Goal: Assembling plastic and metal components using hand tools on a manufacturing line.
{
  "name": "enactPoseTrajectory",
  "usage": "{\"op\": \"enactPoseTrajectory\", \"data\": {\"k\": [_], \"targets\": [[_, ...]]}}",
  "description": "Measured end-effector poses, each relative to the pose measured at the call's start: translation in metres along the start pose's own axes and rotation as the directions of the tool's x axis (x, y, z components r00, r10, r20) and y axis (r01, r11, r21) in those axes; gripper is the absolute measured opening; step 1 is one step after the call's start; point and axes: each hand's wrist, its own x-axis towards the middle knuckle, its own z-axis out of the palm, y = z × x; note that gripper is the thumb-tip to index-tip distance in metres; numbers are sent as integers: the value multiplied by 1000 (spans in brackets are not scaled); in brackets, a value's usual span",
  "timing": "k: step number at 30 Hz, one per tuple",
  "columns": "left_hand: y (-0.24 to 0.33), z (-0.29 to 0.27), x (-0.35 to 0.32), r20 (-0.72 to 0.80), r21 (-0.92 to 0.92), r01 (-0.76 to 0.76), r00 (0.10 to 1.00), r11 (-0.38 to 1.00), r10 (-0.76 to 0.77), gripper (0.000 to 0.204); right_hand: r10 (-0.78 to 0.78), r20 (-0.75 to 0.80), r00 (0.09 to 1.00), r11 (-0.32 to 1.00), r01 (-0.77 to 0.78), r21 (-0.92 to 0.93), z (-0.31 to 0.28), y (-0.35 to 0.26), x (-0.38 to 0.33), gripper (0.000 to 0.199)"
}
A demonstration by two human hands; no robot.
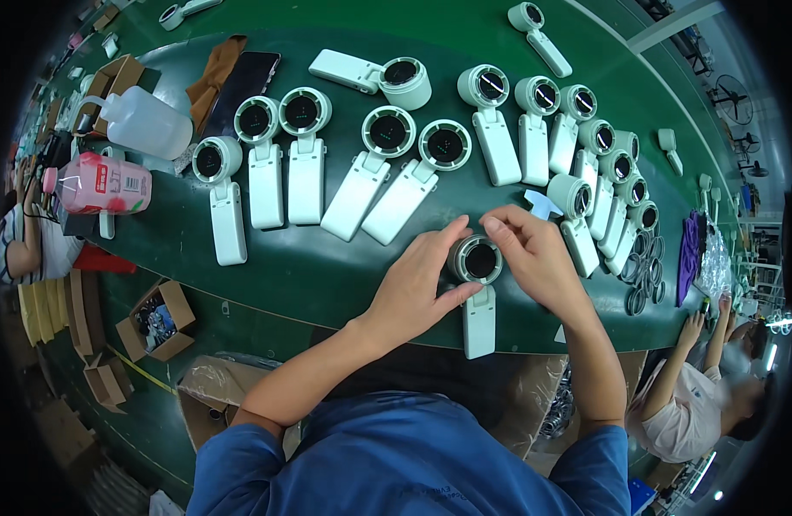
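Observation:
A pale mint handheld fan (pixel 479 325) lies near the table's front edge, its round head with a black centre up and its handle toward me. My left hand (pixel 413 288) curves round the left side of that head, thumb below and fingers above. At the head's upper right rim is my right hand (pixel 533 254), fingers bent and thumb against the edge. Any small part under those fingertips is hidden. Just beyond my right hand lies a light blue plastic piece (pixel 542 205). Grey rings (pixel 644 271) are heaped to the right.
Several similar fans (pixel 305 159) lie across the green table (pixel 284 279), with a tight cluster (pixel 598 193) at right. A pink bottle (pixel 103 183) and a white squeeze bottle (pixel 148 123) stand at left. Open cartons (pixel 159 318) sit below. A co-worker (pixel 693 404) is at far right.

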Motion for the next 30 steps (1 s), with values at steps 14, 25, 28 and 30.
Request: {"op": "enactPoseTrajectory", "data": {"k": [14, 25, 28, 30], "targets": [[-4, 2, 1, 20, -114, 80, 997, 990, -78, 105, 166, -4, 986, 951, -159, 265, 44, 19, 51, 36], [-6, 4, 1, 55, -77, 55, 997, 996, -51, 91, -60, -231, 971, 954, 124, 274, 42, 26, 44, 32], [-3, -1, 0, 14, -110, 63, 998, 992, -62, 90, -125, -434, 892, 947, 238, 216, 19, 18, 1, 27], [1, -2, 1, 5, -131, 69, 998, 989, -69, 89, 20, -482, 876, 953, 129, 275, 13, 40, -33, 16]]}}
